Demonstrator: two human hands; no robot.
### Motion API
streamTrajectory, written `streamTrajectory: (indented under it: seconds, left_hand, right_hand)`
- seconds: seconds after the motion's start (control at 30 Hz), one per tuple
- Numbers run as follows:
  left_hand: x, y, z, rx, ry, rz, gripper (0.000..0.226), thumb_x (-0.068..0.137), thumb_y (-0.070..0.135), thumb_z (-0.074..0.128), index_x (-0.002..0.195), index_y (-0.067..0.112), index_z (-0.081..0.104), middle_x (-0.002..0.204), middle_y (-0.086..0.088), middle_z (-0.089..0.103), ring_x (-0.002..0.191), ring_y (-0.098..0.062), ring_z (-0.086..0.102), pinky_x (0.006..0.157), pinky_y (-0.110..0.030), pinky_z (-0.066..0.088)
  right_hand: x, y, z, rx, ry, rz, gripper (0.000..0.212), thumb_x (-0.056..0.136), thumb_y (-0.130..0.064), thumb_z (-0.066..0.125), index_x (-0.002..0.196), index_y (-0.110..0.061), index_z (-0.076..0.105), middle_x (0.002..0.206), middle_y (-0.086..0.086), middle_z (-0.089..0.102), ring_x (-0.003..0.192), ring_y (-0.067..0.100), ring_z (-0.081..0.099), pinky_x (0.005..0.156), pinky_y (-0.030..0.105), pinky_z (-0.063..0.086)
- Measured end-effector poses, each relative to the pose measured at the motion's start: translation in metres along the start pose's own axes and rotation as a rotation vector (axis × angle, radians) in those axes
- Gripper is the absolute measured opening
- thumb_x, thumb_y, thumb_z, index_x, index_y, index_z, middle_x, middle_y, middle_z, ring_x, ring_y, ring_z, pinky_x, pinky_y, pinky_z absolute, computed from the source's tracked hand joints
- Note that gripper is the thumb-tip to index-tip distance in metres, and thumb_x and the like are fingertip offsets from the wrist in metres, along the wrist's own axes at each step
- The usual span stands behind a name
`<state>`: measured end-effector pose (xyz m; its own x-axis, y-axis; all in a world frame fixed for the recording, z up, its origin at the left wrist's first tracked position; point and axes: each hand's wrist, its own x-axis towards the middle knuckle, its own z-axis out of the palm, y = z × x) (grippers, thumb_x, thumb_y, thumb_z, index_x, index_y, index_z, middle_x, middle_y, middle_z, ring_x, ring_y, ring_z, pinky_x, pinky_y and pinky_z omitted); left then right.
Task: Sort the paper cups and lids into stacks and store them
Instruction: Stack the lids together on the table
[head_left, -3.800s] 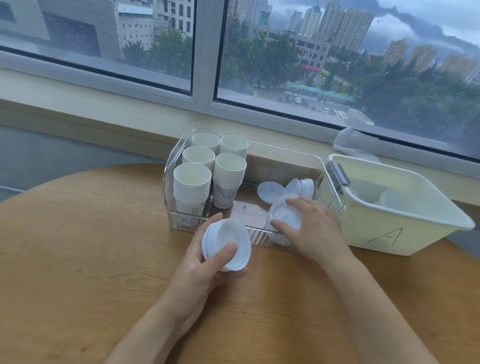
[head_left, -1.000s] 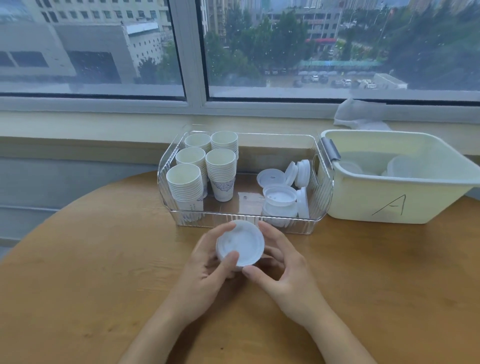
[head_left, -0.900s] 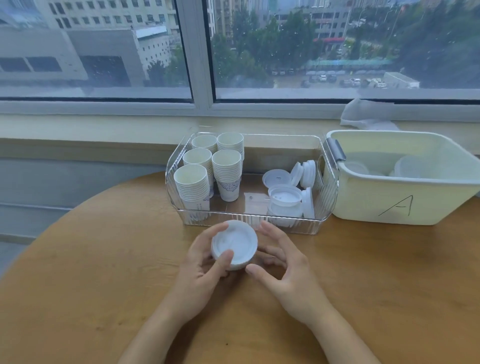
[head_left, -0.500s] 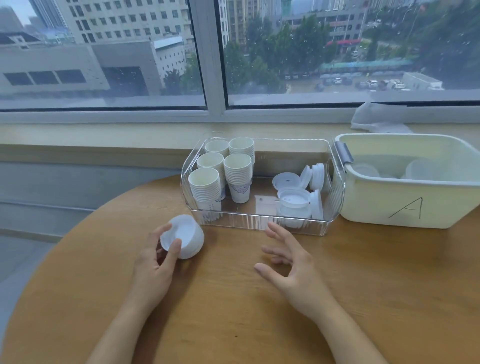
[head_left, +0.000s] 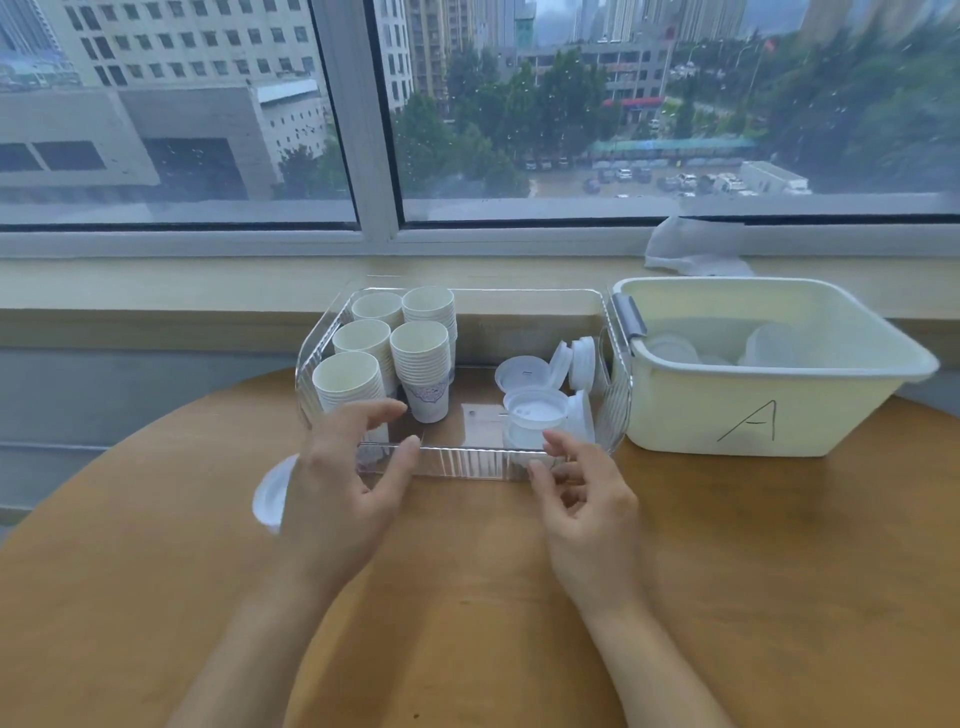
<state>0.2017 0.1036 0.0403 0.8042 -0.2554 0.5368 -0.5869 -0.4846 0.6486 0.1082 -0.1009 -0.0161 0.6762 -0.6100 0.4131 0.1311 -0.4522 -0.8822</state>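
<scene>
- Both hands, left (head_left: 337, 483) and right (head_left: 587, 499), hover with fingers loose, holding nothing.
- Lid stack (head_left: 270, 493) lies on the table (head_left: 467, 597) beside the left hand, near the clear bin (head_left: 467, 462).
- Lids look light, thin, slippery; likely best pinched at the rims.

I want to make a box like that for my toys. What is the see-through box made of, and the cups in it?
The see-through box looks like clear hard plastic: glossy, with ribbed walls you can see the cups through. The stacked cups look like matte white paper, with thin rolled rims; one shows a printed pattern.
</scene>
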Motion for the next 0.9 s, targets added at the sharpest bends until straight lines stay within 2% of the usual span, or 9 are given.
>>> streamTrajectory:
  seconds: [0.07, 0.17, 0.27, 0.37, 0.47, 0.6, 0.7, 0.83, 0.9]
  left_hand:
    - [0.012, 0.009, 0.024, -0.040, -0.062, 0.036, 0.026, 0.093, 0.018, 0.079, 0.117, 0.024, 0.071, 0.111, 0.016, 0.070, 0.106, 0.000, 0.063, 0.091, -0.012, 0.045]
    - [0.031, 0.020, 0.054, -0.040, -0.135, 0.067, 0.022, 0.095, 0.021, 0.075, 0.116, 0.027, 0.071, 0.108, 0.020, 0.066, 0.101, 0.000, 0.060, 0.091, -0.025, 0.051]
    - [0.051, 0.020, 0.081, 0.049, -0.332, 0.023, 0.025, 0.100, 0.033, 0.064, 0.125, 0.034, 0.068, 0.121, 0.016, 0.061, 0.110, -0.006, 0.057, 0.099, -0.038, 0.050]
    - [0.068, 0.018, 0.101, 0.193, -0.573, -0.053, 0.033, 0.105, 0.044, 0.050, 0.136, 0.042, 0.061, 0.144, 0.008, 0.053, 0.124, -0.015, 0.057, 0.106, -0.045, 0.048]
    - [0.078, 0.019, 0.113, 0.253, -0.672, -0.099, 0.033, 0.106, 0.044, 0.046, 0.134, 0.042, 0.062, 0.140, 0.007, 0.062, 0.122, -0.017, 0.060, 0.105, -0.045, 0.050]
    - [0.078, 0.019, 0.117, 0.292, -0.633, -0.125, 0.026, 0.104, 0.040, 0.049, 0.122, 0.037, 0.069, 0.122, 0.013, 0.070, 0.112, -0.015, 0.065, 0.099, -0.046, 0.054]
    - [0.076, 0.016, 0.114, 0.206, -0.542, -0.136, 0.022, 0.101, 0.040, 0.056, 0.112, 0.034, 0.074, 0.112, 0.017, 0.072, 0.104, -0.010, 0.067, 0.094, -0.043, 0.057]
    - [0.074, 0.016, 0.104, 0.066, -0.350, -0.169, 0.013, 0.095, 0.035, 0.069, 0.103, 0.030, 0.078, 0.095, 0.016, 0.074, 0.086, -0.007, 0.070, 0.089, -0.038, 0.058]
    - [0.071, 0.017, 0.098, 0.000, -0.259, -0.184, 0.006, 0.091, 0.031, 0.074, 0.097, 0.029, 0.076, 0.088, 0.016, 0.073, 0.078, -0.007, 0.070, 0.085, -0.037, 0.059]
  right_hand:
    - [0.009, 0.007, 0.000, -0.094, 0.044, -0.030, 0.031, 0.094, -0.019, 0.076, 0.122, -0.032, 0.070, 0.115, -0.018, 0.070, 0.084, 0.005, 0.069, 0.077, 0.026, 0.055]
    - [0.017, 0.017, -0.002, -0.172, 0.071, -0.011, 0.032, 0.093, -0.022, 0.077, 0.123, -0.032, 0.069, 0.114, -0.018, 0.071, 0.076, 0.005, 0.068, 0.076, 0.018, 0.051]
    - [0.017, 0.020, -0.002, -0.239, 0.083, -0.022, 0.033, 0.094, -0.024, 0.077, 0.125, -0.032, 0.067, 0.115, -0.021, 0.068, 0.077, -0.001, 0.067, 0.071, 0.008, 0.044]
    - [0.015, 0.021, 0.001, -0.333, 0.099, -0.123, 0.042, 0.093, -0.023, 0.077, 0.131, -0.033, 0.063, 0.134, -0.019, 0.060, 0.075, -0.004, 0.068, 0.065, 0.023, 0.052]
    - [0.016, 0.021, 0.001, -0.471, 0.100, -0.154, 0.051, 0.092, -0.031, 0.072, 0.141, -0.037, 0.058, 0.159, -0.008, 0.045, 0.076, 0.007, 0.073, 0.060, 0.031, 0.056]
    - [0.014, 0.017, 0.005, -0.725, -0.009, -0.079, 0.052, 0.094, -0.049, 0.064, 0.144, -0.037, 0.055, 0.168, -0.007, 0.034, 0.077, 0.021, 0.075, 0.059, 0.034, 0.052]
    - [0.013, 0.017, 0.006, -0.795, -0.055, -0.034, 0.052, 0.097, -0.055, 0.058, 0.144, -0.034, 0.055, 0.162, -0.007, 0.042, 0.081, 0.024, 0.075, 0.063, 0.035, 0.053]
    - [0.014, 0.020, 0.005, -0.639, -0.054, -0.044, 0.050, 0.097, -0.052, 0.054, 0.143, -0.033, 0.058, 0.148, -0.015, 0.051, 0.082, 0.015, 0.073, 0.069, 0.034, 0.055]
    - [0.014, 0.020, 0.004, -0.516, -0.026, -0.073, 0.043, 0.099, -0.045, 0.058, 0.140, -0.032, 0.063, 0.144, -0.017, 0.054, 0.082, 0.009, 0.071, 0.071, 0.032, 0.057]
